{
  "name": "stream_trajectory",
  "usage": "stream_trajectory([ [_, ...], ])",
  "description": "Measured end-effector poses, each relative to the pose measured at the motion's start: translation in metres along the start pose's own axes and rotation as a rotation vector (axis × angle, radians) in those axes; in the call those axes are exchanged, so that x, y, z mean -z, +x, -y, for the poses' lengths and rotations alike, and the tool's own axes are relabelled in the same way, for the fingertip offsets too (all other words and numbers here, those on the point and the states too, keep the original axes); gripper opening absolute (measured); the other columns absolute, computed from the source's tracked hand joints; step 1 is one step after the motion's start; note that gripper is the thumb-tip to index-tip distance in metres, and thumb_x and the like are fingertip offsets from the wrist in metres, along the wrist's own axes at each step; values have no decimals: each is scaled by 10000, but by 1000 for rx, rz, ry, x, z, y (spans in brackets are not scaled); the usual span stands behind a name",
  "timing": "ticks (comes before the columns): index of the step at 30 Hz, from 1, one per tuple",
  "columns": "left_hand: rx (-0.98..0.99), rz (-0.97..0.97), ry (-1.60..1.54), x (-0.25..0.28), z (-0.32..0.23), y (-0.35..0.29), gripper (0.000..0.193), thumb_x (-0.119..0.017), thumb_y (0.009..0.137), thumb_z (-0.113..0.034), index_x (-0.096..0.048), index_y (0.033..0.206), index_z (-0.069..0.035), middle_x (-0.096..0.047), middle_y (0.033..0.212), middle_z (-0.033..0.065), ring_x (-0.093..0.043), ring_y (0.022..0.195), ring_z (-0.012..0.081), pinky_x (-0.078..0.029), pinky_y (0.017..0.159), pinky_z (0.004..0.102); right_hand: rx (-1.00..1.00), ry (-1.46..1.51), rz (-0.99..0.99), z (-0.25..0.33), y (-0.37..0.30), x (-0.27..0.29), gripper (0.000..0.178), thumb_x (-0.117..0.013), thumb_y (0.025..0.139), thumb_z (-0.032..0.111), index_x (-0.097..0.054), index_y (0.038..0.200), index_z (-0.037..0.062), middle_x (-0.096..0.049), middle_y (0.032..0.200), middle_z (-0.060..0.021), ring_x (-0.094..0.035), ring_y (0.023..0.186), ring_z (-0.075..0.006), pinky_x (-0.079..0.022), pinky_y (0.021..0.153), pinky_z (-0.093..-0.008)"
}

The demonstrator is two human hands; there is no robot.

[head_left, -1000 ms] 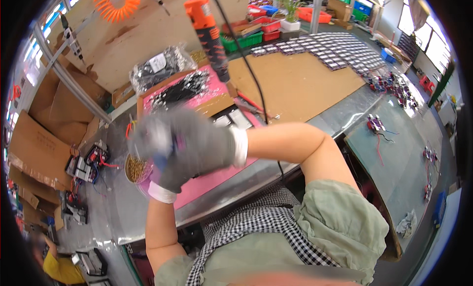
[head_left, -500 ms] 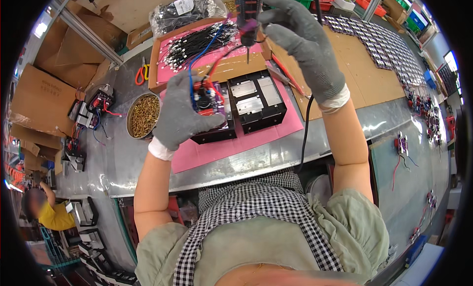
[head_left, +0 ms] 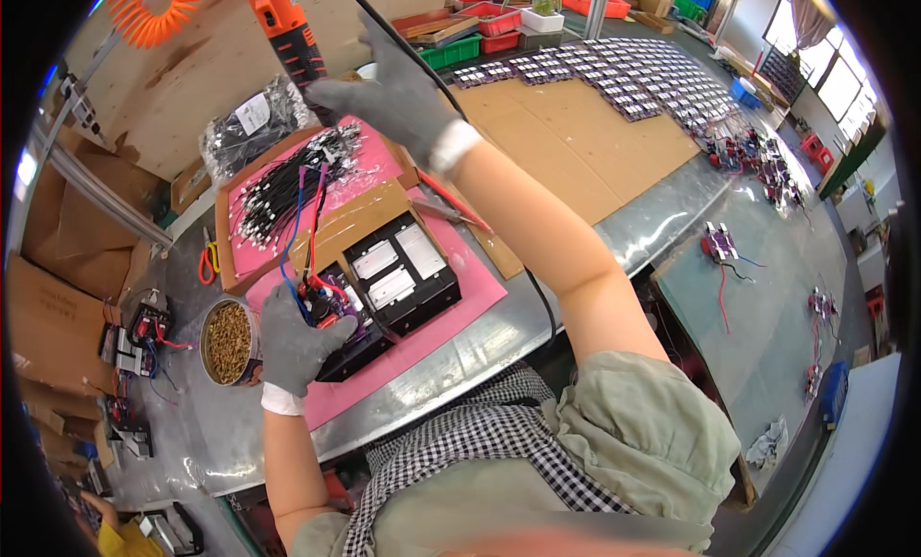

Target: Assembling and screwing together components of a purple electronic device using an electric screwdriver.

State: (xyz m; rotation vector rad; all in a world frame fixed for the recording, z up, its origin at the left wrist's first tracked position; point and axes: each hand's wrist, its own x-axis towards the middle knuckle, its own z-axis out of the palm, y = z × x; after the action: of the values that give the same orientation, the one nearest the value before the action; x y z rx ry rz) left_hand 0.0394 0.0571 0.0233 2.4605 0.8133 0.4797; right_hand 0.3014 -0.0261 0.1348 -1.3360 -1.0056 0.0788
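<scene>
My left hand (head_left: 295,341), in a grey glove, grips a purple circuit board (head_left: 357,319) with red, blue and black wires, thumb along its near edge. The board sits at a black housing, partly hidden by the hand. Right beside it stands another black housing (head_left: 417,306) with silver metal plates on top. Both rest on a pink foam sheet (head_left: 477,286). My right hand (head_left: 398,101), also gloved, is raised beyond the box, fingers apart. Its thumb side is close to an upright orange-and-black electric screwdriver (head_left: 293,44); whether they touch is unclear.
A cardboard box (head_left: 360,221) holds many black cables (head_left: 278,197). Left of my hand stands a round tin of brass-coloured screws (head_left: 228,341). Scissors (head_left: 208,260), pliers (head_left: 436,209) and wired boards (head_left: 144,336) lie around. Rows of boards (head_left: 624,72) cover the far right.
My right hand has opened away from the screwdriver, which is now higher and farther off. The wires stand up from the board. My left hand stays on the board as the view swings right.
</scene>
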Motion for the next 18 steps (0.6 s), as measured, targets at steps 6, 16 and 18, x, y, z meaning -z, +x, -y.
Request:
stream_trajectory([
  [6, -69, 17, -227, -2, 13, 10, 650, -856, 664, -329, -618, 1160, 17, -676, 1035, 194, -640, 978, 357, -500, 906, 441, 237, -105, -115, -71, 96, -63, 1072, -898, 681, 280, -315, 1545, 31, -597, 1335, -278, -626, 1203, -375, -493, 1020, -405],
  [16, 343, 108, 632, 76, 175, -8, 305, -732, 840, -234, -720, 1127, -131, -720, 1099, 172, -685, 1025, 364, -528, 886, 457, 95, -132, 75, -35, 28, -3, 1008, -836, 754, 100, -275, 1588, 176, -665, 930, -102, -683, 737, -210, -577, 654, -371],
  [18, 376, 42, 604, 74, 174, -9, 229, -741, 827, -227, -749, 1045, -156, -734, 1070, 144, -697, 1004, 355, -536, 861, 451, 37, -67, 122, -29, 19, 8, 992, -803, 762, 19, -278, 1589, 177, -610, 864, -50, -622, 630, -132, -537, 532, -315],
])
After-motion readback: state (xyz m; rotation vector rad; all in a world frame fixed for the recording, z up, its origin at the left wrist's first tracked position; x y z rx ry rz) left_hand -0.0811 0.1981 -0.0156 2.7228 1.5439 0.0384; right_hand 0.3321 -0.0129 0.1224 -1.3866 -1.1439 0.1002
